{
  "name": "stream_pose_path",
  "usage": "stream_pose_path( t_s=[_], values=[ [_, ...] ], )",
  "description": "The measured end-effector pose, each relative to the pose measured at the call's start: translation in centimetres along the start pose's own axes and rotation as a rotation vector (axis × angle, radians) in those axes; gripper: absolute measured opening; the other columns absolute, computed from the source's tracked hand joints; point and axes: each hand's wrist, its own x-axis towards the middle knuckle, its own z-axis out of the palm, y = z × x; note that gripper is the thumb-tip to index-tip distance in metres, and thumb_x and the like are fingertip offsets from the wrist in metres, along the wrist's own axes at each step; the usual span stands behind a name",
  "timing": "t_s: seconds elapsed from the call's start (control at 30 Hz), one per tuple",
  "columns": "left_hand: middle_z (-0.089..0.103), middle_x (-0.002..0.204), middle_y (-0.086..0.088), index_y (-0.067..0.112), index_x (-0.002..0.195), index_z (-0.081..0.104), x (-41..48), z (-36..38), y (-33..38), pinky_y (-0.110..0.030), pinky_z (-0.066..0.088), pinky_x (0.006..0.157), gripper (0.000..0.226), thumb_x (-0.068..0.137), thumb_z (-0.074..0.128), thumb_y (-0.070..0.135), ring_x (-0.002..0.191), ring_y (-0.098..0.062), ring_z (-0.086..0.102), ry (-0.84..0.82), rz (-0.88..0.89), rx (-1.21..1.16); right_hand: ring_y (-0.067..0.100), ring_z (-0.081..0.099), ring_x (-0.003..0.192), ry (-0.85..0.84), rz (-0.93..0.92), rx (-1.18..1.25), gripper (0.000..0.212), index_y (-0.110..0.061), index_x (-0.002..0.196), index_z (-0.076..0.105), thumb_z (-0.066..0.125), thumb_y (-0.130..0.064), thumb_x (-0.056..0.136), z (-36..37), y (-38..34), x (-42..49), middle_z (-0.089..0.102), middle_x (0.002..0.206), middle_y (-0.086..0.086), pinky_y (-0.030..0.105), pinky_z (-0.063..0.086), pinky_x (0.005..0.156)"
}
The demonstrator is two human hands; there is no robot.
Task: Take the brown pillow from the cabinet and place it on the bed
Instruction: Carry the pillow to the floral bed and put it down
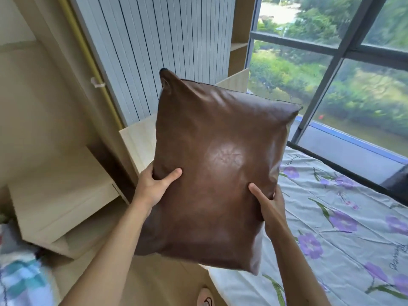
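Observation:
A brown leather-look pillow (216, 168) is held up in the air in front of me, upright and slightly tilted. My left hand (154, 186) grips its left edge, thumb on the front face. My right hand (268, 202) grips its right edge the same way. The bed (331, 217), covered by a pale sheet with purple flowers, lies to the right and below the pillow. The light wooden cabinet (55, 129) stands to the left, with a wooden shelf (61, 195) low on that side.
A large window with a dark frame (331, 69) runs behind the bed. A ribbed white panel (165, 51) stands at the back. A light wooden board (139, 140) sits behind the pillow. Checked fabric (19, 272) lies at the bottom left.

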Motion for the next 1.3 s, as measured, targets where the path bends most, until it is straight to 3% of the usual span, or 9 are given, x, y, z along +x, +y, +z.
stream_pose_path(
  t_s=[0.17,0.3,0.5,0.6,0.7,0.9,1.13,1.23,1.3],
  values=[
    [0.08,0.106,0.023,0.038,0.113,0.074,10.5,2.4,0.2,-0.034,0.059,0.098,0.064,0.056,0.089,0.064,0.103,-0.001,0.074,-0.086,-0.038,0.054,0.006,0.077,0.099,0.07,0.047,0.009,0.064,-0.028,0.116,0.068,0.093,-0.047,0.06,3.5,0.6,7.4,0.081,0.108,-0.013,0.023,0.059,0.082],
    [0.08,0.111,0.017,0.031,0.128,0.072,18.6,4.7,-0.2,-0.038,0.059,0.101,0.079,0.058,0.088,0.063,0.106,-0.006,0.074,-0.179,-0.051,0.125,0.003,0.076,0.1,0.146,0.072,0.009,0.058,-0.03,0.119,0.068,0.092,-0.042,0.068,5.9,2.7,12.0,0.08,0.111,-0.012,0.015,0.059,0.078],
    [0.078,0.106,0.027,0.039,0.116,0.075,30.8,9.1,-3.0,-0.02,0.057,0.093,0.058,0.063,0.085,0.062,0.103,0.006,0.072,-0.352,-0.008,0.223,0.013,0.074,0.109,0.298,0.162,-0.027,0.067,-0.024,0.126,0.066,0.089,-0.049,0.068,9.5,7.1,18.8,0.077,0.119,-0.004,0.036,0.057,0.098],
    [0.081,0.109,0.014,0.03,0.119,0.076,36.8,11.4,-5.7,-0.039,0.06,0.099,0.07,0.06,0.086,0.066,0.105,-0.009,0.076,-0.445,-0.115,0.254,0.017,0.07,0.114,0.382,0.239,-0.045,0.074,-0.017,0.132,0.058,0.085,-0.054,0.074,11.1,10.1,22.1,0.072,0.127,0.002,0.042,0.055,0.104],
    [0.082,0.104,0.014,0.026,0.115,0.078,42.2,13.7,-8.7,-0.038,0.06,0.098,0.069,0.059,0.085,0.066,0.1,-0.006,0.076,-0.503,-0.134,0.3,0.021,0.064,0.119,0.473,0.307,-0.049,0.073,-0.013,0.139,0.041,0.08,-0.047,0.087,12.9,13.4,25.2,0.063,0.131,0.003,0.045,0.05,0.109],
    [0.082,0.092,0.02,0.031,0.099,0.08,52.2,18.3,-15.9,-0.029,0.06,0.09,0.052,0.059,0.082,0.065,0.089,0.003,0.075,-0.601,-0.172,0.378,0.012,0.067,0.102,0.512,0.383,-0.051,0.05,-0.012,0.125,0.047,0.075,-0.039,0.093,15.6,22.0,33.0,0.069,0.113,-0.001,0.032,0.051,0.089],
    [0.078,0.107,0.018,0.036,0.108,0.076,61.6,23.4,-24.7,-0.026,0.054,0.086,0.065,0.056,0.075,0.075,0.105,-0.008,0.072,-0.606,-0.138,0.455,0.004,0.075,0.085,0.488,0.393,-0.055,0.048,-0.013,0.125,0.052,0.075,-0.04,0.093,16.3,31.3,42.5,0.073,0.106,-0.002,0.019,0.054,0.068],
    [0.078,0.117,0.008,0.028,0.122,0.075,65.2,26.0,-28.1,-0.034,0.055,0.101,0.079,0.057,0.078,0.072,0.112,-0.014,0.071,-0.64,-0.089,0.454,-0.001,0.076,0.085,0.466,0.363,-0.063,0.05,-0.016,0.126,0.054,0.077,-0.043,0.09,16.0,34.1,46.3,0.074,0.11,-0.004,0.019,0.054,0.071],
    [0.077,0.11,0.011,0.024,0.126,0.074,67.2,27.7,-29.4,-0.017,0.055,0.087,0.072,0.067,0.082,0.064,0.102,-0.002,0.072,-0.67,-0.063,0.446,0.007,0.074,0.098,0.47,0.335,-0.075,0.056,-0.016,0.129,0.055,0.079,-0.045,0.087,15.6,35.1,48.7,0.074,0.114,-0.003,0.024,0.054,0.079]
  ],
)
